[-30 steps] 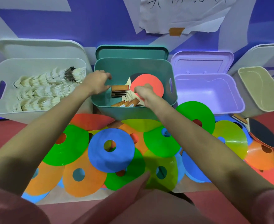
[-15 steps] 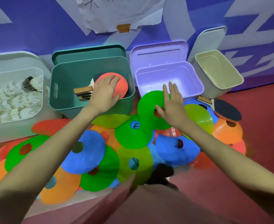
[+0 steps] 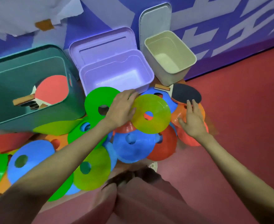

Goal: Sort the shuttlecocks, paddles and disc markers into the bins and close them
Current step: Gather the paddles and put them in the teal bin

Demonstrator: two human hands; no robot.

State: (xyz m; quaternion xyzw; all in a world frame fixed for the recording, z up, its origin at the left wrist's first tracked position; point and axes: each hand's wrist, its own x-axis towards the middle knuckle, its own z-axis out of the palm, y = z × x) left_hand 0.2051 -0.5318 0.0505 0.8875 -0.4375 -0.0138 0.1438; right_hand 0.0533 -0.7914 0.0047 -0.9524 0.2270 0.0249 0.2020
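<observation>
1. Centre of frame: left hand [image 3: 121,110] lies across a bright green plastic disc marker [image 3: 99,102], fingers fairly straight, their tips at the edge of a translucent yellow-green disc marker [image 3: 150,116]. Whether it pinches that edge I cannot tell; it looks placed to gather the top discs.
2. Right of centre: right hand [image 3: 192,121] is spread, fingers relaxed, holding nothing, over an orange disc marker [image 3: 178,116], its fingertips just short of a black-faced wooden-handled paddle [image 3: 185,94]. Probably reaching for that stray paddle.
3. Upper centre: lilac plastic bin [image 3: 117,75], lid up, shows nothing inside; likely destined for discs, hence the pile against its front wall.
4. Left: dark teal plastic bin [image 3: 36,109] holds a red-faced paddle [image 3: 52,89] with others beneath.
5. Upper right: beige plastic bin [image 3: 170,57], lid raised behind it, nothing visible inside.
6. Lower half: many discs overlap on the red floor [image 3: 238,110]. Shuttlecocks out of view.
</observation>
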